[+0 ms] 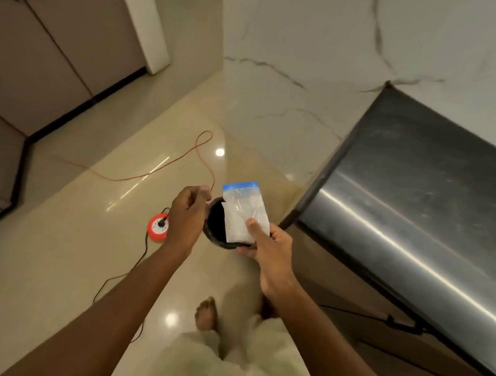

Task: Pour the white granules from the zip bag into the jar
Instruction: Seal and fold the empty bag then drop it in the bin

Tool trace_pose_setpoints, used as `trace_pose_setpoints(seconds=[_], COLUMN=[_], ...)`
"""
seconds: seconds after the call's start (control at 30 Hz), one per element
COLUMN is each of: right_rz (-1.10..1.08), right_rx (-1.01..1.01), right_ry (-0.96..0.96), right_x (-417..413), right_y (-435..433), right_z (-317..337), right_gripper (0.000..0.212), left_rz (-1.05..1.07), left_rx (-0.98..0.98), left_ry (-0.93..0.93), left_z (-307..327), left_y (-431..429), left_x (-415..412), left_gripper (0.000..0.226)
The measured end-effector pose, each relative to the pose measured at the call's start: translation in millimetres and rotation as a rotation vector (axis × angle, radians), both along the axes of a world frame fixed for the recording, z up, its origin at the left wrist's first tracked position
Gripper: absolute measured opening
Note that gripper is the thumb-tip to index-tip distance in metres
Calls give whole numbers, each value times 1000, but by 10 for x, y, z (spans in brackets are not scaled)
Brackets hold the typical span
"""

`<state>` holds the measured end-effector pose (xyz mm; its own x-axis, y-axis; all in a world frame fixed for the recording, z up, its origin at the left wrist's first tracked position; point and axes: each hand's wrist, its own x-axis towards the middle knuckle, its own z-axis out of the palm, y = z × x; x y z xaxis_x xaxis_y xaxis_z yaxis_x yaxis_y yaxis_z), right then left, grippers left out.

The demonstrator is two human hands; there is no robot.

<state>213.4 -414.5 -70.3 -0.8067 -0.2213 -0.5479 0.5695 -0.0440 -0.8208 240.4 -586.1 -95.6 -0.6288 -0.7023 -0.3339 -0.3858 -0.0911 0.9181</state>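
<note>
My right hand (272,246) holds a clear zip bag (245,213) with a blue seal strip at its top. The thumb pinches the bag's lower part, where the white granules lie. The bag stands upright over the right half of a dark round jar (214,223), whose open mouth faces up towards me. At the jar's left side, my left hand (186,213) has its fingers curled against the rim. Both hands keep the jar and bag in the air above the floor. The bag and my hands hide most of the jar's body.
A stainless steel counter (412,202) runs along the right. On the glossy floor at the left lies an orange round socket reel (158,227), with an orange cord (167,166) and a black cord (121,279). My bare foot (206,312) is below. Cabinets (46,62) stand far left.
</note>
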Motion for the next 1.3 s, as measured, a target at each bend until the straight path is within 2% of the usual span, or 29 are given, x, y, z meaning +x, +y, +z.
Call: trace_pose_setpoints(seconds=[0.1,0.23,0.43,0.57,0.8,0.9,1.03,1.2,1.3], right_rz=[-66,-83,-81,-33,76,102,184,70,195], right_rx=[91,201,379,430,474,495,615,630,702], right_ry=[-148,-242,-317,-386,-445,-516,-528,-417,-251], right_x=[-182,-545,-1123,-1469,-1814,-1806,-1775,-1599,-1356], right_y=[-403,-768,-987,-1055,-1357,-1413,-1451,-1425,-1327], right_z=[-619,-1740,-3763,-5059,-6587,-6788,-6534,-5634,-4788], right_gripper=[8,13,36,40,44,45,43,41,35], left_rz=[-22,-101,-131,-136,-125,-110,-107,-127,-131], left_rx=[-64,-136,-62,-21,-26,-22,-19,-34,-37], left_ry=[-75,-145,-175,-202,-223,-224,-240,-247,-233], left_z=[-488,-1333,-2997,-4068,-5236,-5365,-5126,-4338,-3616], left_y=[-241,-455,-581,-652,-769,-778,-756,-670,-608], left_x=[19,-186,-492,-590,-586,-544,-499,-427,-345], left_gripper=[16,13,10,11,12,12,13,13,14])
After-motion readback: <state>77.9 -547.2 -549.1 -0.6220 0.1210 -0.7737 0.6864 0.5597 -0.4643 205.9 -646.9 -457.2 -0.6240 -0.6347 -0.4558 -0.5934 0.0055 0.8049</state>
